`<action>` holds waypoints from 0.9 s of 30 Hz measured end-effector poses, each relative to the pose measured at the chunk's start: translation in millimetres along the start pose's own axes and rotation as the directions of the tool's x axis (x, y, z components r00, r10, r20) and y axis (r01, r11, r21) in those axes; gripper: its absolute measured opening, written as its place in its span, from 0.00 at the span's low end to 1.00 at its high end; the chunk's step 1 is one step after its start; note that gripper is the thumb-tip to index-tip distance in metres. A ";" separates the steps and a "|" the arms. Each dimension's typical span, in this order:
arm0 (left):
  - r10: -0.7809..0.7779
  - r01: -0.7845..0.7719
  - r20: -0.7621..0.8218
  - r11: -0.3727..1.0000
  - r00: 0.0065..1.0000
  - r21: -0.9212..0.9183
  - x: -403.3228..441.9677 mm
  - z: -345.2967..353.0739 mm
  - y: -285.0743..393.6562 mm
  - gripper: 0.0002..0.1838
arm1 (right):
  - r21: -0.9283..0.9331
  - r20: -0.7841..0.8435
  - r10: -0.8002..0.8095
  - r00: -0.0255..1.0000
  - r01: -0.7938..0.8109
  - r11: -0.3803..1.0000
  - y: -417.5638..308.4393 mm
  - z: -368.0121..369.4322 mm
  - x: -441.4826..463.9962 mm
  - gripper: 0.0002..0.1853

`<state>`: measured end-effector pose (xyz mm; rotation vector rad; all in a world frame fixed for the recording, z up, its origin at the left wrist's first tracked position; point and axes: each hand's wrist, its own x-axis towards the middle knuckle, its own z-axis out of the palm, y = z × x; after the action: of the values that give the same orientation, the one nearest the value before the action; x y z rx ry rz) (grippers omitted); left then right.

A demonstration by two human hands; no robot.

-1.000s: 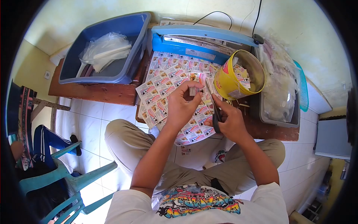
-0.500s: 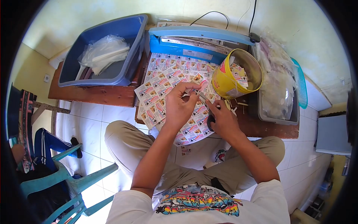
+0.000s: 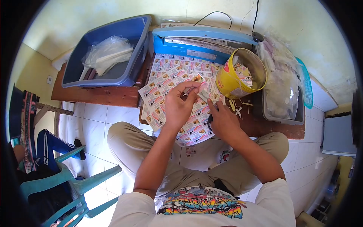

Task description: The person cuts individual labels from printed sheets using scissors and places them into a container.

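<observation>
My right hand (image 3: 224,120) is closed round a pair of scissors (image 3: 204,95), whose metal blades point up and left toward my other hand. One black handle loop shows below my right fingers. My left hand (image 3: 180,104) pinches a small printed paper label (image 3: 199,78) between thumb and fingertips, right at the blades. Printed label sheets (image 3: 160,89) lie spread under both hands. Just beyond my right hand a yellow bucket (image 3: 231,81) leans, tilted, with cut labels (image 3: 243,73) inside it. Thin paper offcuts (image 3: 236,107) lie below the bucket.
A blue paper cutter (image 3: 189,51) stands behind the sheets. To the left is a blue tub (image 3: 107,82) with plastic bags (image 3: 107,55); at right, a grey bin (image 3: 281,119) holds more plastic. A wooden bench (image 3: 102,96) carries these. A green chair (image 3: 64,179) and another person's leg (image 3: 55,149) are at left.
My right hand has shifted slightly left and the scissor blades sit closer to my left fingers. My left hand has turned a little with the label. The view has shifted slightly.
</observation>
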<state>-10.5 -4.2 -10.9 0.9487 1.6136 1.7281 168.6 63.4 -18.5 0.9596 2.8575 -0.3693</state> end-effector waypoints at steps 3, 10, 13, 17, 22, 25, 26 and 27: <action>0.019 -0.020 -0.027 0.999 0.999 -0.051 -0.6 -4.3 -3.5 0.08 | -0.029 -0.051 -0.008 0.999 0.007 1.000 -1.3 3.1 2.5 0.33; 0.068 -0.068 0.000 0.998 0.998 0.011 -2.8 -16.0 0.1 0.10 | 0.084 -0.199 -0.060 0.978 0.078 0.993 0.3 -28.1 8.5 0.28; 0.013 -0.018 0.059 0.997 0.998 0.081 -3.1 -19.5 3.7 0.11 | 0.588 -0.243 0.038 0.969 0.116 0.801 -6.8 -49.0 15.3 0.24; 0.018 -0.030 0.133 0.996 0.991 0.089 -2.2 -18.5 13.9 0.10 | 0.822 -0.245 0.154 0.957 0.120 0.557 -5.6 -50.7 22.5 0.20; -0.012 -0.011 0.233 0.995 0.972 0.099 -0.2 -23.2 18.2 0.09 | 0.916 -0.175 0.175 0.969 0.095 0.390 -1.8 -53.8 23.0 0.14; -0.044 0.020 0.211 0.993 0.976 0.115 -0.5 -22.3 28.3 0.10 | 0.929 -0.218 0.188 0.958 0.145 0.340 -1.5 -54.2 23.6 0.13; -0.067 0.037 0.182 0.986 0.981 0.165 -0.8 -21.9 32.7 0.10 | 0.928 -0.252 0.211 0.944 0.174 0.329 -2.1 -55.0 24.1 0.12; -0.064 0.033 0.179 0.985 0.982 0.167 -0.6 -20.4 35.7 0.10 | 0.926 -0.284 0.233 0.930 0.203 0.318 -2.5 -55.7 25.0 0.11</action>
<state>-24.9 -19.9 24.3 1.1028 1.6604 1.4468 145.9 90.5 31.4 1.2437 2.7085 -2.3369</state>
